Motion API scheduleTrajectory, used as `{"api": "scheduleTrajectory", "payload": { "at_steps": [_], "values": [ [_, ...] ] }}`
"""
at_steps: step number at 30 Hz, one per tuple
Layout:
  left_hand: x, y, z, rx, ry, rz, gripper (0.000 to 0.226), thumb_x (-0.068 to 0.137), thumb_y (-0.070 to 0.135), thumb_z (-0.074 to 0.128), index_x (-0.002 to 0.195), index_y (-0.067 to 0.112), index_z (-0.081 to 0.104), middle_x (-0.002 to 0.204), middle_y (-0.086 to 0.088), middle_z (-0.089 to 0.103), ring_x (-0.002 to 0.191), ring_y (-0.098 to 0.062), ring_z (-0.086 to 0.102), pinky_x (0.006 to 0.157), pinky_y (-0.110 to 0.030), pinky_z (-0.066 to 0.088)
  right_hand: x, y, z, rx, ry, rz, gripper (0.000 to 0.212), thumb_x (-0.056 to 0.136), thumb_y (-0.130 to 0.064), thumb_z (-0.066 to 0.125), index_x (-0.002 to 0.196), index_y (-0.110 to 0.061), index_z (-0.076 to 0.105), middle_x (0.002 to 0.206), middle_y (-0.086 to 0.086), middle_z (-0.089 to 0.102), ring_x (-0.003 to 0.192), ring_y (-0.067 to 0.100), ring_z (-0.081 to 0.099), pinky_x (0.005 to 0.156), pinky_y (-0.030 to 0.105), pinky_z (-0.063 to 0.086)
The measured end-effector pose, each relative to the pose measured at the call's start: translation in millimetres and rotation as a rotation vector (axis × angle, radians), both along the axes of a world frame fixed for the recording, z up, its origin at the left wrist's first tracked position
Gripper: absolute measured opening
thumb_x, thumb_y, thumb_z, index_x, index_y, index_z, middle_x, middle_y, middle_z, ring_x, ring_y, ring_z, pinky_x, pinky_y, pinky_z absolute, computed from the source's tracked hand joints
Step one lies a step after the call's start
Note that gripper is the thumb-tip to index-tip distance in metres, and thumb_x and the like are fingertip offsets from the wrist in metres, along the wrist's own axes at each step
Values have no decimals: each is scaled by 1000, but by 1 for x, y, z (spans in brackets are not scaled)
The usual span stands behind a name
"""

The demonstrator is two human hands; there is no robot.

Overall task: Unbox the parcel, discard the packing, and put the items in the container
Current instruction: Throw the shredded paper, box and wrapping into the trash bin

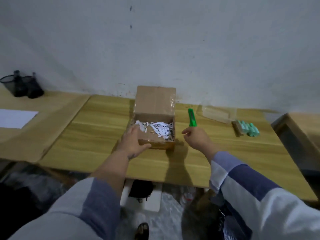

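Parcel (154, 116) open on the wooden surface (97, 135), white shredded paper (159, 129) showing inside.

Its rear flap stands upright near the wall. The left hand (134, 142) rests on the box's near-left corner, grip spread with the thumb along the front edge. The right hand (197, 138) hovers just right of the box, grip loosely curled and holding nothing, near a green utility knife (191, 118). A clear plastic container (219, 113) and green items (249, 129) lie farther right.

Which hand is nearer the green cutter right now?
The right hand. It hovers just below the near end of the green cutter, not touching it. The left hand rests on the near left corner of the open cardboard box, across the box from the cutter.
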State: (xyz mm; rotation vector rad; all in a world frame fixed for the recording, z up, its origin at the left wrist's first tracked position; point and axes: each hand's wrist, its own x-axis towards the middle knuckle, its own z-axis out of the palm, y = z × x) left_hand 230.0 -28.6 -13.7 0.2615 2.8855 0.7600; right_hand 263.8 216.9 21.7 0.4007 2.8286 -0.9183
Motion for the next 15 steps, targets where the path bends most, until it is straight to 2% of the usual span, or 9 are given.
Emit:
{"api": "scheduleTrajectory", "payload": {
  "at_steps": [2,4,7,10,13,15],
  "values": [
    [-17,-14,-9,27,-46,29,121,63,60,77,152,19,6,161,0,8,146,-26,13,118,-46,20,-31,-17,-5,-13,26,-14,31,88,-11,50,114,-14,67,110,14,70,106,31,62,84,28,46],
    [-37,-26,-22,60,-100,32,136,52,70,77,152,21,-1,161,1,2,147,-25,9,119,-46,18,-61,-29,-8,-36,68,-56,29,90,-14,51,115,-12,65,111,16,70,106,32,62,84,30,47],
    [-65,-39,-38,166,-164,46,150,32,82,74,151,28,0,160,4,13,145,-23,20,116,-47,28,-103,-37,-10,-107,130,-168,34,92,-18,53,125,-13,57,118,17,66,107,34,61,85,33,47],
    [-84,-46,-52,224,-210,14,148,31,83,74,151,33,4,156,6,27,141,-19,31,112,-44,35,-138,-40,-10,-164,165,-247,47,90,-18,56,136,-17,45,133,17,56,118,34,55,96,38,45],
    [-100,-49,-60,289,-207,-7,139,31,82,76,148,39,14,148,14,40,133,-11,42,108,-41,41,-167,-39,-5,-281,180,-293,57,94,-15,51,146,-20,30,145,14,46,130,31,46,102,34,39],
    [-107,-47,-59,333,-195,-13,135,33,78,78,147,39,17,147,15,41,131,-10,44,107,-40,42,-182,-37,-4,-406,236,-393,60,95,-13,49,149,-25,23,133,16,55,120,30,53,101,36,42]
  ]
}}
